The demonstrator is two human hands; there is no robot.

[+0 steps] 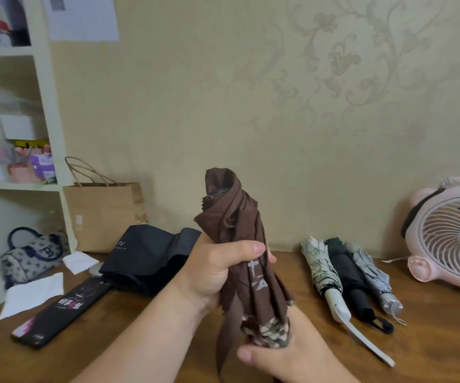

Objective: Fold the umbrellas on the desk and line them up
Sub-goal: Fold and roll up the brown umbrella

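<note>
L grip [212, 269] mid brown umbrella [237, 217] | R grip [278, 352] base, prob. handle

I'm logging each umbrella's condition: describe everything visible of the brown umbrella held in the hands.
The brown umbrella is collapsed, its thin fabric canopy gathered in loose twisted folds. It is held roughly upright above the wooden desk; a dark part shows inside the folds at its upper end. Pale printed marks run down its side, camouflage-patterned trim edges the bottom, and a brown strap hangs loose. The left hand grips its middle; the right hand holds its lower end.
</note>
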